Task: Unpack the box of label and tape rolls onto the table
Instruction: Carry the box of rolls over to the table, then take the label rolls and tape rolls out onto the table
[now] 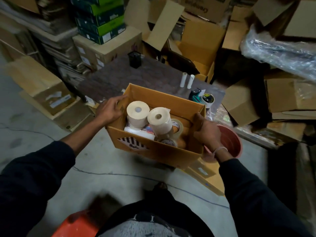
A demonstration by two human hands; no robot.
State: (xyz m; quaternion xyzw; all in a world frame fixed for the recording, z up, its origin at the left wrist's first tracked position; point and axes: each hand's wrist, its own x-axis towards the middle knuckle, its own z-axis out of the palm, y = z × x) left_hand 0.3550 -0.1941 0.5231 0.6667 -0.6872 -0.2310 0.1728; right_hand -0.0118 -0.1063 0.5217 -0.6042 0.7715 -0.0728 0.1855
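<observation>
An open brown cardboard box point(167, 152) hangs in the air in front of the dark table point(119, 79), held between both hands. My left hand point(109, 111) grips its left wall near the far corner. My right hand point(206, 131) grips the right wall, thumb over the rim. Inside stand two cream label rolls point(137, 113) point(159, 120), with clear tape rolls point(177, 127) and a white packet point(138, 133) beside and beneath them.
On the table stand two white tubes point(187, 81), a tape dispenser point(196, 95), a white cup point(207, 100) and a black pot point(135, 59). A red bucket point(230, 142) sits on the floor at the right. Stacked cartons surround the table. An orange stool point(77, 224) is at my feet.
</observation>
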